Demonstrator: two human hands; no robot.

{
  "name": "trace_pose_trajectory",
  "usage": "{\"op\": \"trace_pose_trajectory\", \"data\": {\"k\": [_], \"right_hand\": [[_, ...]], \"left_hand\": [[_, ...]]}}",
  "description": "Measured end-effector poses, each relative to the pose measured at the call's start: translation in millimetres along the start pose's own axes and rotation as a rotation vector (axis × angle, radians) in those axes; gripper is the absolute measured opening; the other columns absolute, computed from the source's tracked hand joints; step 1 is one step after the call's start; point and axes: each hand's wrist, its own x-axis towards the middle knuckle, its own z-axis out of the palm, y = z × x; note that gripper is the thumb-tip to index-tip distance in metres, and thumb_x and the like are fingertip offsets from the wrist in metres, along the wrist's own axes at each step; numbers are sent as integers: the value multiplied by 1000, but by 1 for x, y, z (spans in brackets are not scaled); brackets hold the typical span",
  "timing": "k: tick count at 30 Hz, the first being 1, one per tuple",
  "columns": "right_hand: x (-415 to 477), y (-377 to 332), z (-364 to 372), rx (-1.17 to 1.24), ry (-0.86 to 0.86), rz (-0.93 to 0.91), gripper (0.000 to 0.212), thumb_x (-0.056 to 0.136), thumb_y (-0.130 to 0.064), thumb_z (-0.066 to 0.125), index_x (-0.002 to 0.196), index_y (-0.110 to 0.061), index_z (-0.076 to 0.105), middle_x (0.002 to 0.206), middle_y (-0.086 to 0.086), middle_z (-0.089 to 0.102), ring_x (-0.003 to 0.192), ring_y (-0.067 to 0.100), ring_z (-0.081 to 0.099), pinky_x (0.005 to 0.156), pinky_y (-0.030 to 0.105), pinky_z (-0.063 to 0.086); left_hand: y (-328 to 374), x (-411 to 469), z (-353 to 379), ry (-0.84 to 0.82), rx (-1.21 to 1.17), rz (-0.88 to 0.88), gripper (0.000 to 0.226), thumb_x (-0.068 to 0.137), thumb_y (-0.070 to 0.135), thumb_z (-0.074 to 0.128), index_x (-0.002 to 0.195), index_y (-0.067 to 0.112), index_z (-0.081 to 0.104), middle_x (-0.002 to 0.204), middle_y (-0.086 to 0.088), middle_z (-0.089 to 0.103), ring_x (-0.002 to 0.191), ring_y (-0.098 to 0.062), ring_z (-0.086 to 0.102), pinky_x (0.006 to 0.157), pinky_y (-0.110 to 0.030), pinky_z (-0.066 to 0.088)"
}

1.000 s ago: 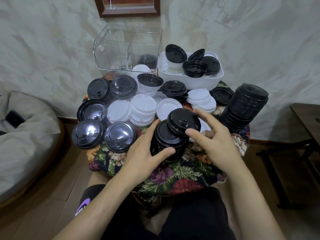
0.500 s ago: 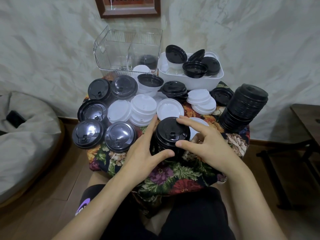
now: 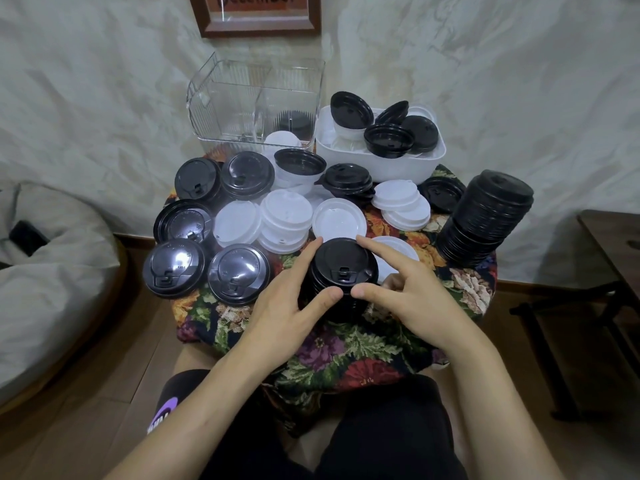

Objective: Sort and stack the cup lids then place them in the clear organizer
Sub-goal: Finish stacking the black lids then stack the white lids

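Desk (image 3: 346, 344): small, cloth-covered, crowded to every edge. Clear organizer (image 3: 239, 98), back left corner: divided. Its right rear compartment holds a short black stack (image 3: 291, 121). A single white lid (image 3: 282, 140) shows at the front wall, but whether it lies inside cannot be determined. White tub (image 3: 381, 169), back right corner: loose black and white lids, unsorted, several tilted on edge. Tall black stack (image 3: 485, 223), right edge: leaning outward, judged liable to topple if knocked. Black lid stack (image 3: 341, 271), near the front edge at centre: the item in hand. The left grip (image 3: 287, 306) wraps its left side, thumb at the near rim. The right grip (image 3: 412, 299) pinches the top lid, forefinger on the far rim and thumb on the near. Both are holding, neither is wide. Assessment: thin moulded plastic, light, fairly stiff at the rims and smooth-surfaced. Nested lids may slide or fan apart if lifted by the top alone. Recommended hold: both sides, low on the stack, one finger over the top. Black dome lids (image 3: 239, 273) at the left edge and white lids (image 3: 285, 220) mid-desk are not yet gathered.
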Motion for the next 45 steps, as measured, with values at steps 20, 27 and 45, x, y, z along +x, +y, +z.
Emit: {"op": "trace_pose_trajectory", "data": {"k": [20, 27, 45], "right_hand": [[-6, -2, 9, 57, -6, 3, 74, 92, -33, 77, 153, -51, 39, 50, -20, 44, 53, 2, 39, 56, 12, 35], [-4, 3, 10, 67, 3, 3, 73, 89, -41, 78, 149, -59, 41, 63, 1, 48, 60, 9, 47, 67, 32, 43], [91, -6, -21, -89, 418, -36, 21, 97, -22, 64, 109, -32, 78, 96, -12, 78, 69, 3, 62, 80, 33, 58]], "left_hand": [[6, -4, -2, -41, 92, 32, 77, 98, 72, 44, 162, 48, 10, 148, 34, 42, 134, 12, 39, 105, -9, 29], [7, 0, 2, 10, 16, 14, 82, 90, 77, 51, 160, 49, 20, 155, 29, 43, 141, 5, 40, 113, -31, 38], [12, 5, 8, 112, 12, -5, 70, 86, 74, 56, 149, 56, 32, 136, 36, 54, 128, 12, 47, 102, -16, 38]]}}
